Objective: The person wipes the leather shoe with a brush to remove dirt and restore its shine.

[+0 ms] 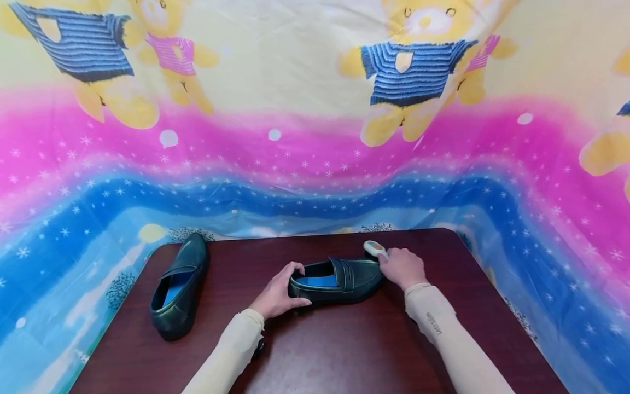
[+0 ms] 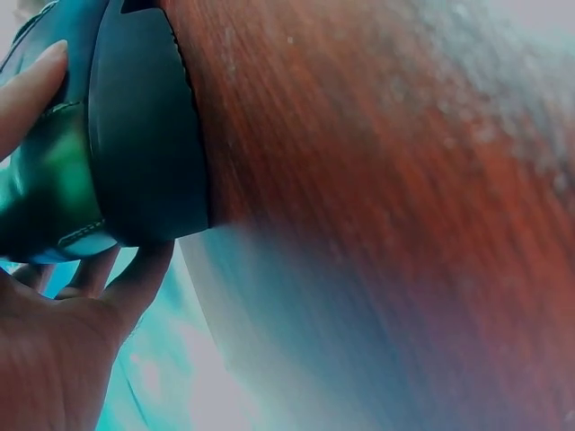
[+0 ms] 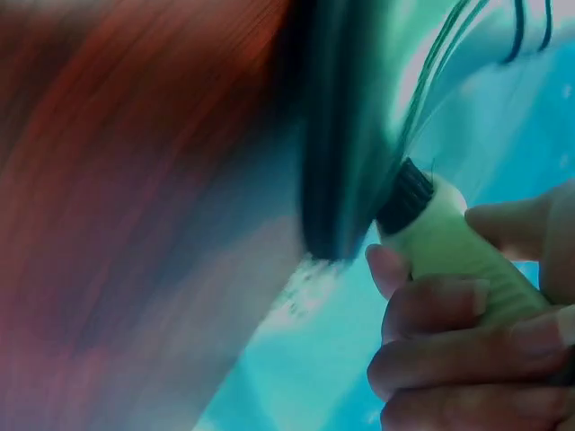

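A black loafer with a blue insole lies sole down on the table, toe to the right. My left hand grips it round the heel; in the left wrist view the thumb and fingers lie on opposite sides of the heel. At the toe, my right hand holds a small brush with a pale ribbed handle. Its short dark bristles are right against the toe in the right wrist view. The pale end of the brush shows beyond the fingers in the head view.
A second black loafer, also with a blue insole, stands at the left of the dark red-brown table, toe pointing away. Behind the table and along its sides hangs a curtain printed with bears and snowflakes.
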